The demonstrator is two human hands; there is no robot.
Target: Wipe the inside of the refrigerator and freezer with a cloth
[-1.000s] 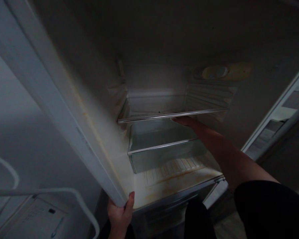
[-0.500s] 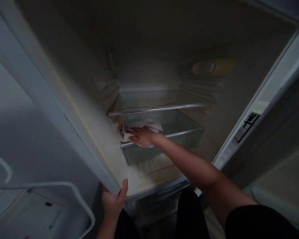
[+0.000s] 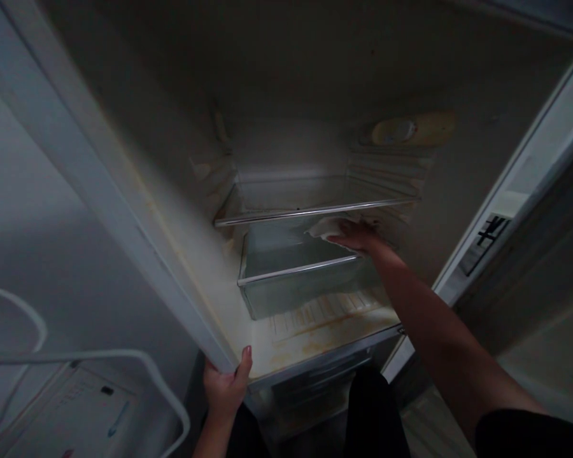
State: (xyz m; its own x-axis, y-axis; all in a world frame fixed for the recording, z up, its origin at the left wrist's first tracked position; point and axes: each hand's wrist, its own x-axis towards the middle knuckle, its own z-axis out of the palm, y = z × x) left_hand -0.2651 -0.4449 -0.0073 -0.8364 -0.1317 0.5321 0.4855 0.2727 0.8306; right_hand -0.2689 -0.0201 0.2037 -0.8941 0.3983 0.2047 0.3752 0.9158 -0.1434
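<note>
My right hand presses a crumpled white cloth at the right end of a clear drawer inside an open fridge. Its fingers are over the cloth, partly hidden in shadow. Just above runs a glass shelf with a shiny front rim. At the lower left, my left hand grips the front edge of the fridge's side wall, thumb on the inner side and fingers wrapped behind. Brownish stains mark the fridge floor below the drawer.
A yellowish lamp cover sits on the right inner wall. The fridge door stands open at the right. A white cable loops at the lower left, over a white box. My knee is close below.
My right hand has moved with the cloth from the drawer's left end to its right end. The left hand keeps its hold on the fridge edge. The view has shifted slightly.
</note>
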